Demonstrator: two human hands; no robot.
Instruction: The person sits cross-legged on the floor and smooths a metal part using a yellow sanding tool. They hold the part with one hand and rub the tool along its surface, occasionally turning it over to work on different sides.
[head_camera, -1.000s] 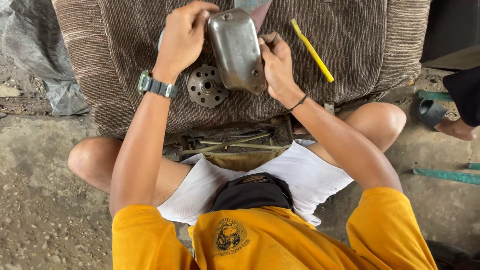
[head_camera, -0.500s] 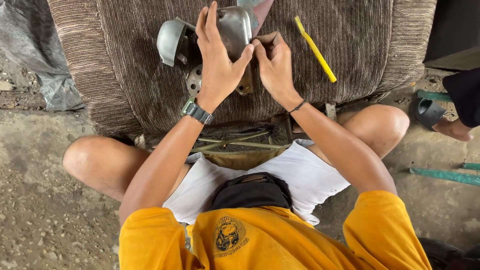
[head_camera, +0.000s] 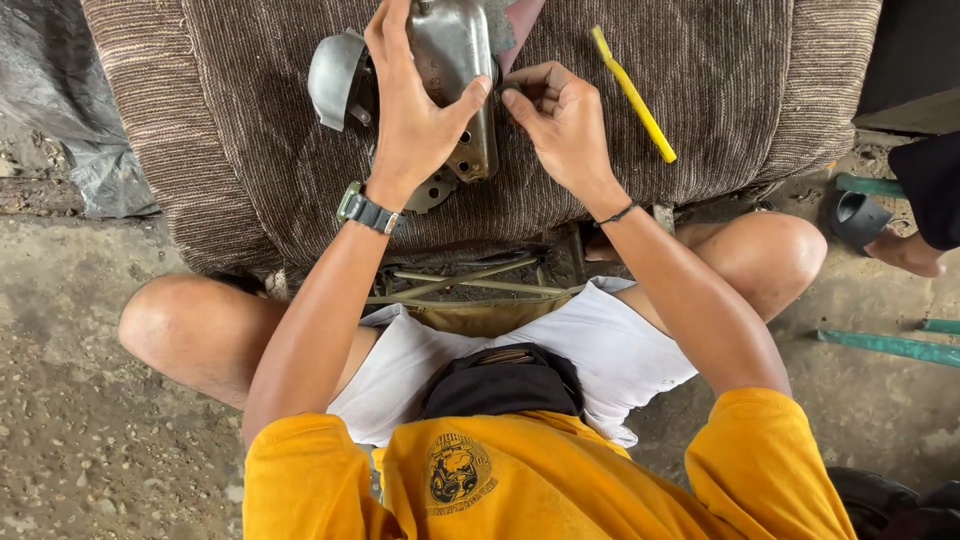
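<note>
My left hand (head_camera: 415, 110) lies over a grey metal engine cover (head_camera: 455, 60) and grips it against a brown ribbed cushion (head_camera: 720, 90). A dark watch sits on that wrist. My right hand (head_camera: 560, 125) is beside the cover's right edge with its fingers curled, fingertips near my left thumb; I cannot tell if it pinches anything small. A rounded grey metal cap (head_camera: 335, 78) sticks out left of the cover. A round perforated metal disc (head_camera: 432, 188) peeks out under my left hand.
A yellow stick-like tool (head_camera: 633, 95) lies on the cushion to the right. Another person's foot (head_camera: 900, 250) and a dark sandal (head_camera: 858, 218) are at the right edge, with green metal bars (head_camera: 885, 345) on the concrete floor. Grey plastic sheeting (head_camera: 60, 130) lies left.
My left hand moved from the top left of the cover down across its front. The cover shifted, and the rounded cap came into view on its left. My right hand stayed at the right edge.
</note>
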